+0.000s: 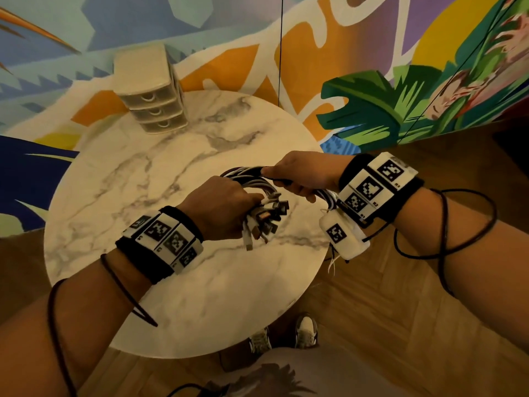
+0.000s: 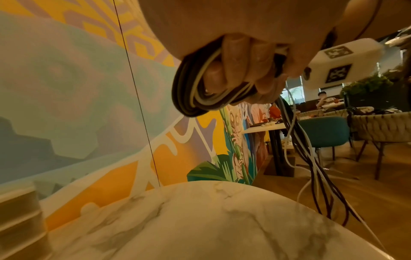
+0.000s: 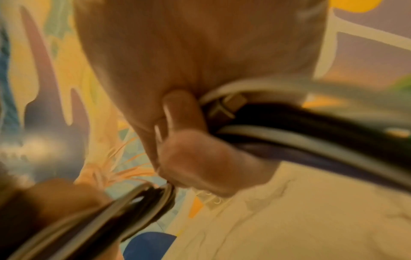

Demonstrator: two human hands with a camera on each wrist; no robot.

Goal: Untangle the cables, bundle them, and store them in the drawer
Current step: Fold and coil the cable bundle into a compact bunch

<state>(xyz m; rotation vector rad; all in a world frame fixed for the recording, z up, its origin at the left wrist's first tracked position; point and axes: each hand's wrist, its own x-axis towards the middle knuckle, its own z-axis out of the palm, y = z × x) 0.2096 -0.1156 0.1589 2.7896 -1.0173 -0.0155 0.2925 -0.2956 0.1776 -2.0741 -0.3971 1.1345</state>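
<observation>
A bundle of black and white cables (image 1: pixel 257 181) is held over the round marble table (image 1: pixel 143 181), looped between my two hands. My left hand (image 1: pixel 229 207) grips it just behind a cluster of plugs (image 1: pixel 266 222) that stick out downward. My right hand (image 1: pixel 297 179) is curled round the far side of the loop; the blurred right wrist view shows its fingers (image 3: pixel 200 158) wrapped round the cables (image 3: pixel 311 133). The left wrist view shows the cable loop (image 2: pixel 189 88) and loose strands (image 2: pixel 300 158) hanging past the table edge. The beige three-drawer unit (image 1: pixel 151 90) stands at the table's back left with its drawers closed.
A painted mural wall (image 1: pixel 372 81) rises right behind the table, with a thin black cord (image 1: pixel 280 53) hanging down it. Wooden floor (image 1: pixel 400 310) and my shoes (image 1: pixel 306 330) lie below the near edge. A teal chair (image 2: pixel 322 132) and other tables stand further off.
</observation>
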